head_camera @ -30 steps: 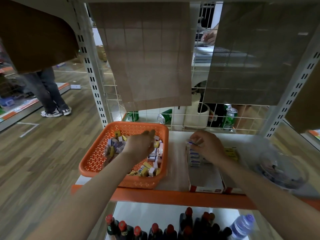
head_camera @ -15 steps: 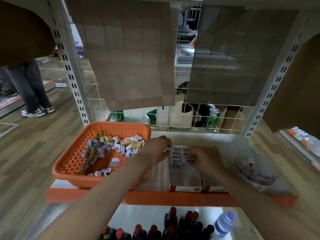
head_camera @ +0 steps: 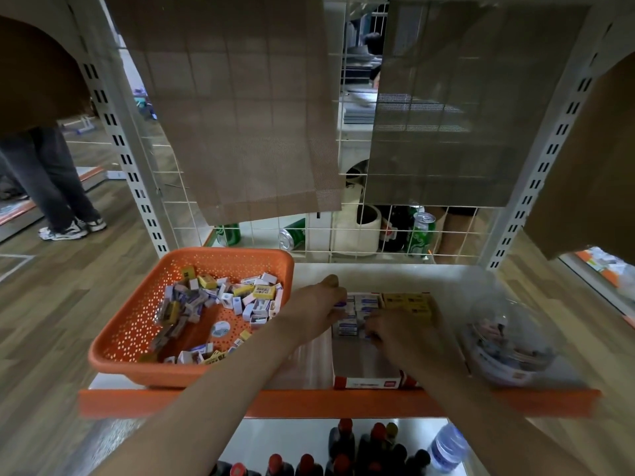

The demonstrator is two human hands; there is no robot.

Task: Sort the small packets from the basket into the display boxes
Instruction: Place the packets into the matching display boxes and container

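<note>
The shelf (head_camera: 395, 273) ends in an orange front lip, with bare white board behind the boxes. The orange basket (head_camera: 137, 338) fills its left end, loose packets (head_camera: 254, 300) heaped toward the back. The display box (head_camera: 364, 369) has open floor in front. The yellow-filled box (head_camera: 407, 302) is partly hidden by the right hand (head_camera: 395, 329), whose fingers are bent onto the white rows, grip unclear. The left hand (head_camera: 316, 304) pinches a purple-white packet (head_camera: 341, 304) at the display box's left wall.

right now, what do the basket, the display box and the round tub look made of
basket: moulded plastic, orange, slightly glossy; the even perforations and rounded rim suggest it.
display box: thin card, printed red and white; flat, folded-looking walls.
tub: probably clear plastic, glossy; it is see-through and catches glare, though glass can't be ruled out.
</note>
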